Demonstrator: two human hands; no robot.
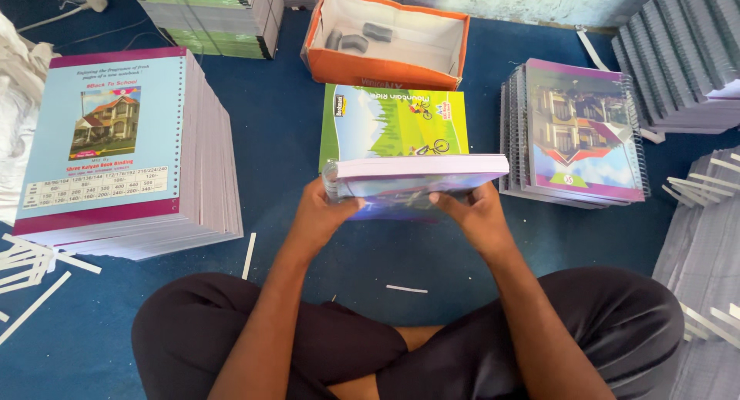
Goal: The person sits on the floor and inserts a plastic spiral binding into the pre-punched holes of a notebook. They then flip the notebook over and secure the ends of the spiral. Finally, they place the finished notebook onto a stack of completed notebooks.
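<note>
While beside stacks [131, 149], notebook [420, 180] between hands.

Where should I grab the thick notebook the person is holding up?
Probably by its two short ends, from left and right, as the left hand and right hand do now. The notebook is wide and thick, with spiral wire at one end, so two hands steady it.

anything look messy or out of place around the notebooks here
Mostly tidy. White paper strips lie scattered on the blue floor at left, one strip near the knees. Both hands, left hand and right hand, hold a notebook tilted.
</note>
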